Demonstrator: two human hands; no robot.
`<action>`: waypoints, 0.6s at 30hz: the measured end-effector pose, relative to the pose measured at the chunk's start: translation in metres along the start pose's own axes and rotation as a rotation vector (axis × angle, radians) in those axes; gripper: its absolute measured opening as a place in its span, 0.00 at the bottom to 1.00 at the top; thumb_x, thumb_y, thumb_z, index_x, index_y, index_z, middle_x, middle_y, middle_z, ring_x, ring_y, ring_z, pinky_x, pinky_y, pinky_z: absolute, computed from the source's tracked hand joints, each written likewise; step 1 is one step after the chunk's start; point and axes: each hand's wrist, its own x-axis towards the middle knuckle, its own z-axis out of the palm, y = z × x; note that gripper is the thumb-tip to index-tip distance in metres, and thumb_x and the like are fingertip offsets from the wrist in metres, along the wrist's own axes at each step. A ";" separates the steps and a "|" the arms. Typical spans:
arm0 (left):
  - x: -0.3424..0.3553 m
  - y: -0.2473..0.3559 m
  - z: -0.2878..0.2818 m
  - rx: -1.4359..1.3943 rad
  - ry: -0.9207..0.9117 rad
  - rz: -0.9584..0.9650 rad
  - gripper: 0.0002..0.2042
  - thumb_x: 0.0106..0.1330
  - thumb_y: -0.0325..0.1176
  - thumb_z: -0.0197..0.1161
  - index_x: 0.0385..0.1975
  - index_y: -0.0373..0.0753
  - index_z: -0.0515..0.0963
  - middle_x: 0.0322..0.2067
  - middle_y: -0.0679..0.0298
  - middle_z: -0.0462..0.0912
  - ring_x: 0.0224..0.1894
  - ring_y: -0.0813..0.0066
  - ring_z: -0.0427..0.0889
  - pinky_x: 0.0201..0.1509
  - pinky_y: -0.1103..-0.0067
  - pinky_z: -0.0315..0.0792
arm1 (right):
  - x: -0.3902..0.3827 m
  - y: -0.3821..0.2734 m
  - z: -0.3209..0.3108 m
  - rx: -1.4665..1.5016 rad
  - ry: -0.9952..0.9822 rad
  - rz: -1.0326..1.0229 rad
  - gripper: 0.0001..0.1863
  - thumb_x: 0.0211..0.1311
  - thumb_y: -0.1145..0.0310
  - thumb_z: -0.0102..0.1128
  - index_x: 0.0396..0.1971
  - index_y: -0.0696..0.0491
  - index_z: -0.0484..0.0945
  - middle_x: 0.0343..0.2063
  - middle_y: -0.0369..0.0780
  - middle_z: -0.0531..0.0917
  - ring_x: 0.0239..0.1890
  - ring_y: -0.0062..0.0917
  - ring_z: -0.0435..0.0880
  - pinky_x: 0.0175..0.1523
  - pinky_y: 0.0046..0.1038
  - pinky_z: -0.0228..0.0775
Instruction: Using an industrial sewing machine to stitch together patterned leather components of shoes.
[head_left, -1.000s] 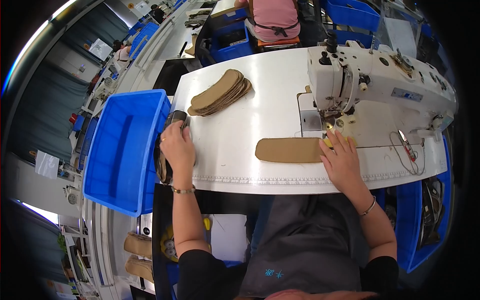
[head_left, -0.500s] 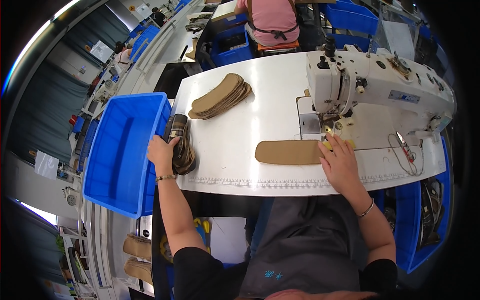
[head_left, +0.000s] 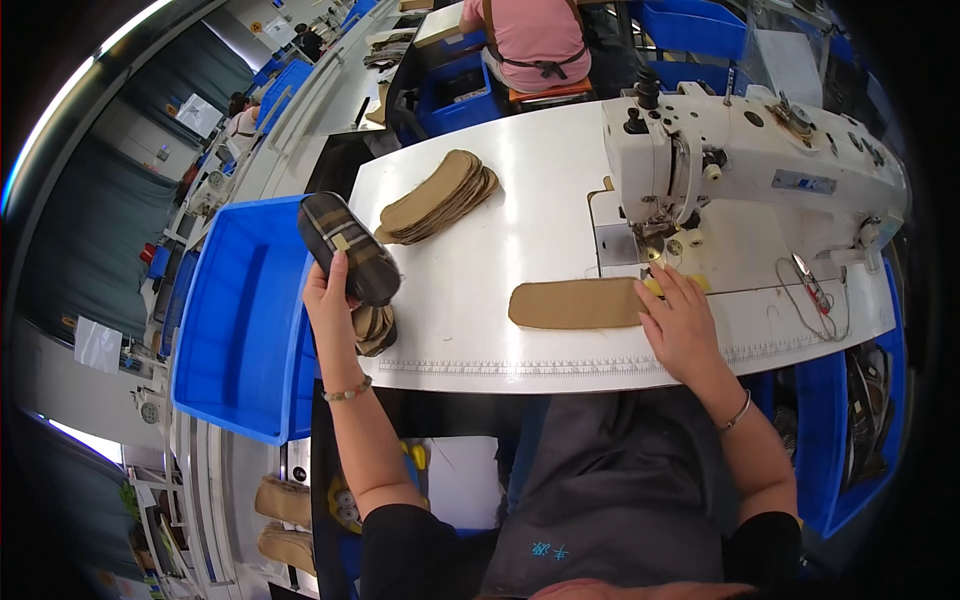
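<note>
My left hand (head_left: 330, 293) is closed on a dark brown plaid fabric piece (head_left: 350, 250) with rounded ends and a small pale tab, thumb on top. It lifts the piece over the table's left edge, above a few more folded plaid pieces (head_left: 374, 332). A long tan fabric piece (head_left: 575, 305) with rounded corners lies flat in front of the sewing machine (head_left: 690, 165). On its right end rests my right hand (head_left: 682, 325), fingers stretched out and slightly apart, fingertips just below the needle area. Part of that end is hidden under the fingers.
A fanned stack of tan pieces (head_left: 440, 198) lies at the back left of the white table (head_left: 540, 220). Left of the table stands a blue bin (head_left: 245, 310). Red-handled thread snips (head_left: 815, 288) lie at the right. Another person (head_left: 535, 45) sits beyond the table.
My left hand has picked up one plaid piece from the pile at the left edge and raised it, turning its face toward me. My right hand and the tan piece stay put.
</note>
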 end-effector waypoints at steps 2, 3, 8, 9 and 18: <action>-0.029 0.007 0.029 -0.351 -0.162 -0.118 0.10 0.71 0.36 0.62 0.41 0.35 0.78 0.25 0.63 0.84 0.19 0.83 0.79 0.20 0.89 0.67 | -0.002 0.002 -0.001 0.028 0.075 -0.062 0.20 0.61 0.67 0.63 0.53 0.52 0.79 0.59 0.46 0.76 0.61 0.41 0.73 0.67 0.45 0.61; -0.043 0.008 0.039 -0.412 -0.229 -0.144 0.10 0.71 0.36 0.62 0.42 0.35 0.78 0.25 0.62 0.85 0.18 0.83 0.79 0.19 0.89 0.67 | -0.003 0.000 -0.005 0.023 0.074 -0.042 0.20 0.61 0.67 0.63 0.53 0.52 0.79 0.59 0.46 0.76 0.61 0.41 0.73 0.67 0.45 0.61; -0.121 0.016 0.095 -0.512 -0.441 -0.276 0.10 0.69 0.32 0.61 0.40 0.31 0.79 0.28 0.60 0.85 0.19 0.80 0.80 0.19 0.88 0.67 | 0.006 -0.045 -0.037 0.651 0.237 -0.079 0.20 0.58 0.69 0.68 0.52 0.56 0.80 0.50 0.44 0.83 0.49 0.37 0.81 0.58 0.37 0.69; -0.133 0.014 0.104 -0.537 -0.478 -0.302 0.10 0.69 0.31 0.60 0.40 0.30 0.79 0.28 0.60 0.85 0.20 0.80 0.80 0.19 0.87 0.68 | 0.010 -0.055 -0.042 0.633 0.241 -0.054 0.20 0.58 0.69 0.68 0.52 0.56 0.80 0.50 0.44 0.83 0.49 0.37 0.81 0.58 0.37 0.69; -0.196 0.010 0.152 -0.585 -0.713 -0.413 0.20 0.67 0.32 0.63 0.56 0.29 0.71 0.49 0.56 0.81 0.50 0.69 0.82 0.57 0.73 0.75 | -0.014 -0.044 -0.043 1.136 0.244 0.348 0.04 0.63 0.76 0.64 0.35 0.60 0.84 0.27 0.39 0.86 0.29 0.18 0.84 0.36 0.20 0.74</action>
